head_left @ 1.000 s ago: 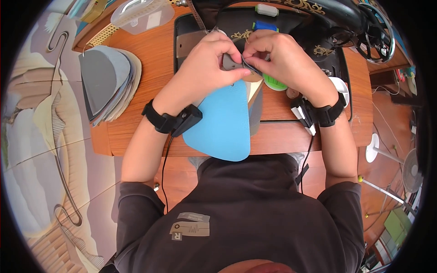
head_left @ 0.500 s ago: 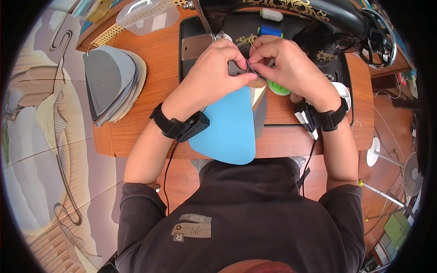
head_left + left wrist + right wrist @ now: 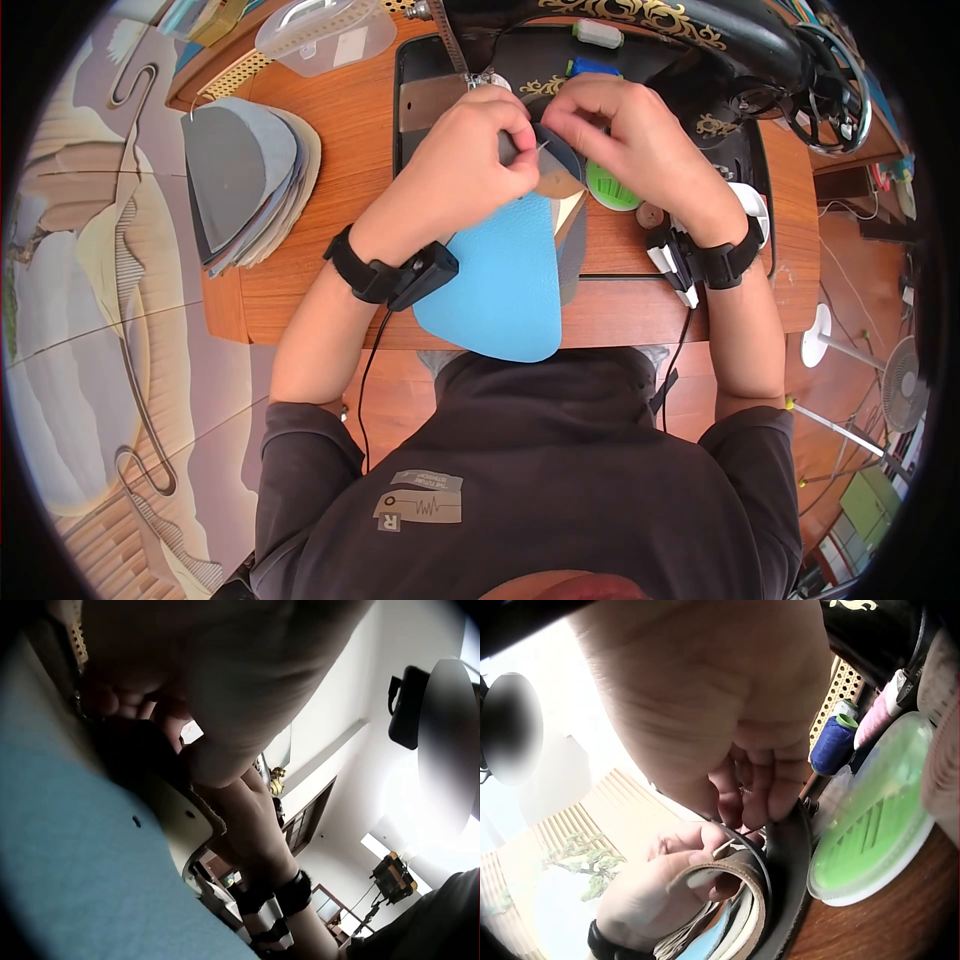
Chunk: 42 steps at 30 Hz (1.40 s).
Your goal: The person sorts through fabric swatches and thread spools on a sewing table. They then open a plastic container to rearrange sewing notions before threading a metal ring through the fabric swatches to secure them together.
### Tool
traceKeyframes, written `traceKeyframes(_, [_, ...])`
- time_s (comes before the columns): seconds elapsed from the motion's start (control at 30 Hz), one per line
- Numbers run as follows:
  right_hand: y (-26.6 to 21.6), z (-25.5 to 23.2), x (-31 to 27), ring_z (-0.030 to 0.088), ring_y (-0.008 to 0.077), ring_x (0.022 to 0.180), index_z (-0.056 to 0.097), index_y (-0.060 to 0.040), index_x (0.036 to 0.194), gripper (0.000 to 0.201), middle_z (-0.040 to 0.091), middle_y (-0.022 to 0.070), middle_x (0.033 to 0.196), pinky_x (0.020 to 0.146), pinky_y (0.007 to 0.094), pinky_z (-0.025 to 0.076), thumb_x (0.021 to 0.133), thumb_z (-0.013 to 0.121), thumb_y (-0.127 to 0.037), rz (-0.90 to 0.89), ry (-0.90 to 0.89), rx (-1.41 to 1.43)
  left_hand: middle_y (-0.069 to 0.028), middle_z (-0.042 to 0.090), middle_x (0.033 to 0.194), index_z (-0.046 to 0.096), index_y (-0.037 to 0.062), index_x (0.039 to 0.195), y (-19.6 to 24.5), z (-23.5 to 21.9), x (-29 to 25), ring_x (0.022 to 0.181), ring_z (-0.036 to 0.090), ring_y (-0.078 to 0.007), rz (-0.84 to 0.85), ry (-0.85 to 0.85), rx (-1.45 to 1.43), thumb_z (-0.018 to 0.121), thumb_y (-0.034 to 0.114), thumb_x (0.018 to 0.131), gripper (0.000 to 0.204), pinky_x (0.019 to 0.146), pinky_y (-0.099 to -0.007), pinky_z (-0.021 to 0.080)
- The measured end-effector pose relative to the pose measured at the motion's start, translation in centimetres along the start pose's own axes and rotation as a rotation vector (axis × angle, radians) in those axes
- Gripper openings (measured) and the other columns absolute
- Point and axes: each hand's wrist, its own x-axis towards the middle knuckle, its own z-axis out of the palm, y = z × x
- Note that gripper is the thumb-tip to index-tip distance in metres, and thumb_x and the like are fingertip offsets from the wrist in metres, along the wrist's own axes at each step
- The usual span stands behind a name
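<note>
My left hand (image 3: 450, 165) grips the top of a bundle of swatches, thumb and fingers pinched on a grey piece (image 3: 508, 148). From it hangs a light blue swatch (image 3: 490, 285), beside a brown one (image 3: 562, 184) and a grey one (image 3: 573, 255). In the right wrist view a brown swatch (image 3: 759, 900) curls over lighter layers, beside my left hand (image 3: 656, 889). My right hand (image 3: 630, 140) has its curled fingers at the upper edge of a dark swatch (image 3: 566, 150); its fingertips (image 3: 761, 817) are against that piece (image 3: 787, 877).
A fan of grey and beige swatches (image 3: 240, 180) lies left on the wooden table (image 3: 350, 130). Ahead stands a black sewing machine (image 3: 640, 25), with white (image 3: 597, 34) and blue (image 3: 592, 68) thread spools. A green round case (image 3: 612, 187) is beside my right hand.
My right hand has drawn slightly up and away from my left fingertips, and the dark swatch now stands apart from the brown one. My left fingers have curled in more.
</note>
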Motion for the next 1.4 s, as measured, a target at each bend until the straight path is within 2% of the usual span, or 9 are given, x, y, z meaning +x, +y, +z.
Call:
traceKeyframes(0.13, [-0.8,-0.4,0.0,0.059,0.0105,0.073,0.062,0.0018,0.099,0.015,0.063,0.0046,0.083,0.067,0.0271,0.051,0.091,0.073,-0.005,0.122,0.004,0.132,-0.0071,0.06,0.121,0.059,-0.0006,0.088,-0.7,-0.9,0.5,0.077,0.055,-0.0069,-0.108,-0.037,-0.196,0.063,-0.002,0.091,0.005,0.07,-0.0227,0.047])
traceKeyframes(0.23, [-0.3,-0.4,0.1,0.059,0.0084,0.072,0.06,0.0009,0.098,0.014,0.062,0.0017,0.082,0.066,0.0253,0.05,0.09,0.071,-0.002,0.13,-0.013,0.023,-0.0099,0.059,0.128,0.057,0.0013,0.091,-0.6,-0.9,0.4,0.08,0.059,-0.007,-0.137,-0.052,-0.349,0.058,-0.003,0.096,0.007,0.074,-0.0228,0.051])
traceKeyframes(0.43, [0.4,-0.1,0.0,0.057,0.0086,0.07,0.061,0.0017,0.098,0.012,0.061,0.0014,0.081,0.066,0.0246,0.05,0.088,0.067,0.003,0.071,0.076,-0.013,-0.0123,0.057,0.133,0.055,0.0027,0.091,-0.6,-1.4,0.5,0.085,0.063,-0.0098,-0.181,-0.084,-0.358,0.056,-0.002,0.097,0.008,0.078,-0.0249,0.052])
traceKeyframes(0.53, [-0.5,-0.5,-0.1,0.056,0.01,0.072,0.064,0.0022,0.101,0.014,0.061,0.0038,0.082,0.067,0.0256,0.05,0.088,0.069,0.002,0.149,-0.03,0.088,-0.0063,0.064,0.108,0.059,-0.0025,0.09,-0.7,-0.9,0.4,0.077,0.055,-0.0048,-0.201,-0.036,-0.458,0.064,0.001,0.09,0.007,0.068,-0.0215,0.047])
traceKeyframes(0.63, [-0.5,0.1,-0.1,0.056,0.0095,0.075,0.067,0.0028,0.102,0.015,0.062,0.0039,0.085,0.068,0.026,0.049,0.088,0.072,0.0,-0.06,-0.02,0.007,-0.0052,0.062,0.11,0.057,-0.0019,0.092,-0.9,-0.6,0.5,0.078,0.053,-0.0049,-0.087,-0.034,-0.438,0.063,0.002,0.092,0.007,0.067,-0.0221,0.046])
traceKeyframes(0.73, [-0.4,-0.2,0.0,0.055,0.0092,0.077,0.069,0.0034,0.102,0.014,0.062,0.003,0.088,0.069,0.0264,0.048,0.09,0.073,-0.003,-0.04,-0.075,0.009,-0.0052,0.059,0.112,0.057,-0.0017,0.093,-0.9,-0.3,0.6,0.08,0.053,-0.0055,0.026,0.009,-0.349,0.062,0.003,0.095,0.007,0.067,-0.0229,0.046])
traceKeyframes(1.03, [-0.4,0.0,0.0,0.062,0.007,0.087,0.07,0.005,0.101,0.012,0.069,0.0029,0.095,0.078,0.0244,0.054,0.097,0.07,-0.006,0.123,-0.038,0.246,-0.0061,0.054,0.118,0.053,0.0028,0.103,-1.1,-1.2,0.5,0.093,0.063,-0.0108,-0.093,-0.133,-0.388,0.054,0.002,0.102,0.002,0.081,-0.0261,0.053])
traceKeyframes(1.23, [0.0,0.2,0.1,0.064,0.0049,0.084,0.072,0.0048,0.104,0.012,0.072,0.0015,0.093,0.076,0.0225,0.056,0.096,0.071,-0.004,0.136,-0.019,0.336,-0.0036,0.059,0.093,0.054,0.0009,0.101,-0.3,-1.5,0.7,0.088,0.064,-0.0099,-0.132,-0.081,-0.53,0.06,0.002,0.095,0.008,0.076,-0.0247,0.052])
traceKeyframes(1.4, [0.0,0.3,0.0,0.066,0.0061,0.081,0.074,0.0037,0.103,0.013,0.073,0.0026,0.087,0.073,0.0235,0.056,0.094,0.072,-0.006,0.145,0.012,0.357,-0.0037,0.06,0.094,0.054,-0.0005,0.101,-0.6,-2.0,0.6,0.088,0.063,-0.0094,-0.1,-0.143,-0.515,0.06,-0.003,0.093,0.01,0.078,-0.0251,0.053])
